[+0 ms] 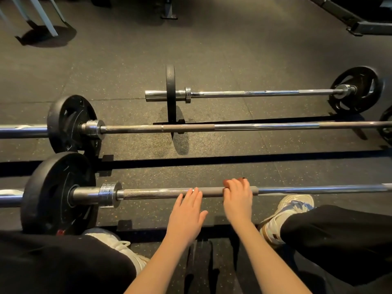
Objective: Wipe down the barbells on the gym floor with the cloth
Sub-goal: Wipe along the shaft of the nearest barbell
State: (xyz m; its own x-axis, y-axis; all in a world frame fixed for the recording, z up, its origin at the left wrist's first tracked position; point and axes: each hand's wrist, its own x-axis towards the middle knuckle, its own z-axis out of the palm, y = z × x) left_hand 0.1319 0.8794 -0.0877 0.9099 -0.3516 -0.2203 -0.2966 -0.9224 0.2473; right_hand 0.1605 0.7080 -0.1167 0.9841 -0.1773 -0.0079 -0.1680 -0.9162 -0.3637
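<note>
The wipe is under way on the nearest barbell (159,192), which lies on the floor (212,60) just in front of the person's shoes, its left plate (57,194) standing upright. The right hand (237,200) curls its fingers over the shaft near the end of the rough grip section, and a small reddish patch shows beneath the fingertips. This is most likely the cloth (227,183), bunched against the far side of the bar. The left hand (186,211) is flat, with its fingers straight and close together and only the tips resting on the shaft, just left of the right hand.

The next move probably calls for sliding the wrapped hand along the bar toward the collar (108,195) or out to the right, with the left hand steadying the shaft so it does not roll. The middle barbell (212,127) and the far barbell (254,93) lie well apart behind it, seemingly yet to be done.

Most of the cloth is hidden under the fingers, so its size and fold cannot be told. The right ends of the two nearer bars are cut off, and dim light hides any dirt.
</note>
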